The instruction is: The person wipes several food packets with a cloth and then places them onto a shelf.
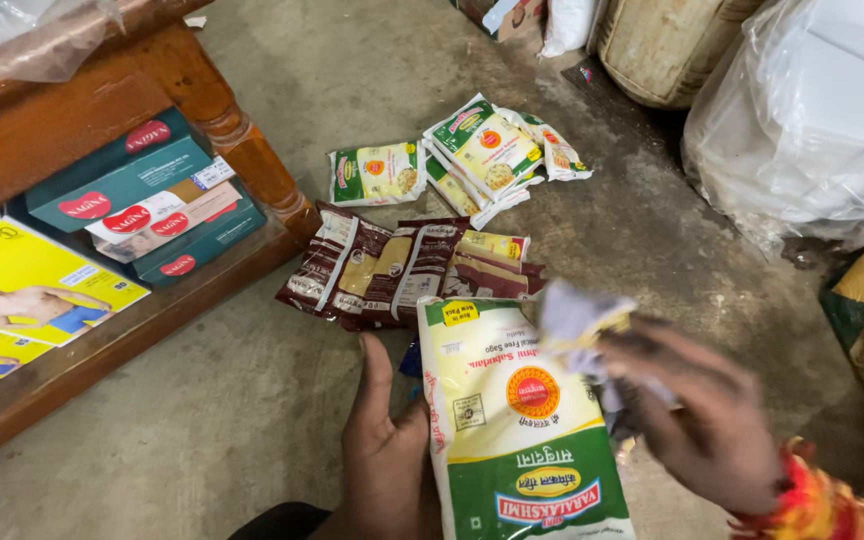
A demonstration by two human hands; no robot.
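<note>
The left hand (384, 455) has its grip closed on the near-left edge of a large white-and-green packet (517, 430), thumb up along the side, holding it face-up at the near centre of the view. The right hand (697, 415) is blurred with motion; it seems curled around a crumpled pale cloth (577, 320) at the packet's far-right corner, though the blur makes it hard to tell how tightly it grips. A red-and-yellow band (817, 500) sits on that wrist.

Just beyond the packet, on the concrete floor (252, 400), lies a cluster of dark brown packets (377, 265), overlapping, with a couple of yellow-and-maroon ones (492, 262) touching them on the right. Farther off is a loose heap of smaller white-and-green packets (482, 155), one lying apart to the left (377, 173).

As a judgement: the wiping appears to be underway on this one packet only; the floor packets lie unsorted and look untouched, so most of the handling is left.

To the left, a wooden shelf (152, 320) carries teal boxes (132, 180) and yellow boxes (27, 290). At far right, clear plastic sacks (802, 120) stand near a drum (662, 45).
</note>
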